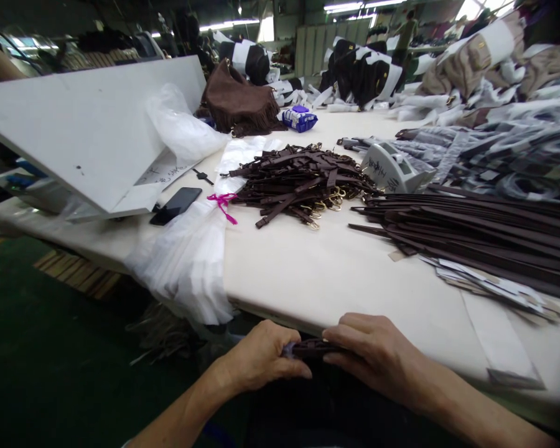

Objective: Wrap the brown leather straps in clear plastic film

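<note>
Between my two hands, just in front of the table's near edge, is a dark brown leather strap [312,348]. My left hand [266,351] pinches its left end, where a bit of clear plastic wrap shows. The fingers and thumb of my right hand [378,354] close on the strap's right part; the rest of it is hidden behind the hand. Beyond them on the table lies a heap of short brown straps [298,177] with gold clasps. To the right, long brown straps [471,233] are stacked flat.
White plastic bags [186,255] tied with pink string hang over the front edge. A phone [177,205] lies left, beside a tilted white board [74,124]. A brown fringed bag [240,99], a blue packet [299,118], a grey tape dispenser [392,168] and plastic-wrapped straps [508,149] stand farther back.
</note>
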The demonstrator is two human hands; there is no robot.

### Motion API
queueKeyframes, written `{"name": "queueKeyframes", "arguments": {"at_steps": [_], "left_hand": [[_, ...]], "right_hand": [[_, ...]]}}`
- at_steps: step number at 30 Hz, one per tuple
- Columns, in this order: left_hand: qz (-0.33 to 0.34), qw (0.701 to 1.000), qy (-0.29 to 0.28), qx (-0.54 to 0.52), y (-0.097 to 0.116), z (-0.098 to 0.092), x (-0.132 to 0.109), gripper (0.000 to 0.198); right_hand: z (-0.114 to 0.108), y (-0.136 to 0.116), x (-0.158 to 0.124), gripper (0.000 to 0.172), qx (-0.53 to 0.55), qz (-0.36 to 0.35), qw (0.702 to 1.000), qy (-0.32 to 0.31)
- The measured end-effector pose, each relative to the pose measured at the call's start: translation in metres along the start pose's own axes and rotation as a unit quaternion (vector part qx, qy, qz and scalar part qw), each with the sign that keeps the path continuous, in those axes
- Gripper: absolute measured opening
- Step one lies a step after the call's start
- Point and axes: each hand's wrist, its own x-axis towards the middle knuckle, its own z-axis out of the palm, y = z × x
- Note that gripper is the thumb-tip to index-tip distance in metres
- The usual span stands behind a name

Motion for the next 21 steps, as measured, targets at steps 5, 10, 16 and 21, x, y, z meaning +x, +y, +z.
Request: {"name": "queueKeyframes", "arguments": {"at_steps": [5,10,16,21], "left_hand": [[0.022,0.998,-0.026,-0.055,0.007,0.006,0.006,0.023],[0.032,0.999,0.033,-0.005,0.011,0.006,0.002,0.036],[0.046,0.997,0.06,-0.013,0.017,0.017,0.007,0.023],[-0.024,0.965,-0.088,-0.245,0.014,0.018,0.008,0.046]], "right_hand": [[0.011,-0.008,0.007,0.01,-0.081,-0.072,0.994,-0.003],[0.005,-0.007,0.006,0.016,0.034,0.058,0.998,-0.003],[0.026,-0.016,0.005,0.018,0.139,0.128,0.981,0.051],[0.017,-0.01,0.0,0.025,0.048,-0.07,0.996,0.024]]}}
